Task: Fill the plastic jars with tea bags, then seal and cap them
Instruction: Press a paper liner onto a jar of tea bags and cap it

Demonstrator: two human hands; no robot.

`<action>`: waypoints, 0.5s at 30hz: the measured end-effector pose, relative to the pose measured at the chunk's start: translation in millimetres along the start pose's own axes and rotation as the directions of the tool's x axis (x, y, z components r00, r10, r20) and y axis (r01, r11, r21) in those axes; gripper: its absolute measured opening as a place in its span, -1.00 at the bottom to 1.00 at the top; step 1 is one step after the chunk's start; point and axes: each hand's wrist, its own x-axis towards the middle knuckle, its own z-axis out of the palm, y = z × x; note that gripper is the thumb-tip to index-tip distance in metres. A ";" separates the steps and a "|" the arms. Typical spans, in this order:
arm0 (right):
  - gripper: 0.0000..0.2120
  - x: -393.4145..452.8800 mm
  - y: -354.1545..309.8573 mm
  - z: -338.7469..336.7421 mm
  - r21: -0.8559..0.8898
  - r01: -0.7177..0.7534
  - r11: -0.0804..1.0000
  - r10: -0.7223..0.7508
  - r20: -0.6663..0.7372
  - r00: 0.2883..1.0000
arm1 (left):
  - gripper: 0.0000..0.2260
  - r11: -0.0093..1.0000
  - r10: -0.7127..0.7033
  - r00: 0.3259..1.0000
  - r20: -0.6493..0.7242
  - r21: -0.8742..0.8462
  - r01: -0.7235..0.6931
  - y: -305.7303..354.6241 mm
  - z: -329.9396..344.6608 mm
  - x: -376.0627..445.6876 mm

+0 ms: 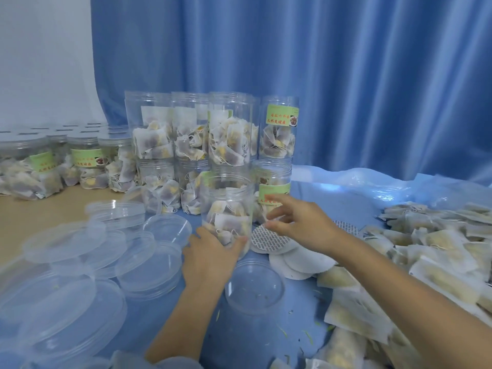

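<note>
Curtain [346, 75] was blue, vertically pleated. Wall [40, 49] at left was white. Jars [226, 209] were clear plastic, some with green labels [282, 117] printed in red characters. Tea bags [439, 249] were off-white, with yellow and dark brown contents showing through. Lids [149, 265] were clear and colourless. Seal discs [269, 239] were white with a grey dashed grid pattern. Table cover [253, 342] was blue; bare tabletop [40, 209] was tan.

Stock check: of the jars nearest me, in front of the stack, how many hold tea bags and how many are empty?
jar with tea bags, gripped by the left hand: 1
empty jar: 1
Total: 2
</note>
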 end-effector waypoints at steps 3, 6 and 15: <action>-0.77 -16.7 6.3 -15.0 -0.204 0.015 0.979 -0.011 0.020 1.000 | -0.36 0.960 0.010 1.000 0.020 0.281 -0.015 8.7 -7.1 -5.4; -0.80 -33.0 9.3 -24.0 -0.352 -0.022 0.936 0.027 0.009 1.000 | -0.64 0.894 0.215 0.975 0.062 0.388 -0.222 25.3 -9.9 -14.6; -0.59 -75.7 29.6 -31.6 -0.786 -0.237 0.572 0.379 -0.003 0.925 | -0.71 0.643 0.660 0.732 0.168 -0.630 -0.435 60.3 23.4 -63.3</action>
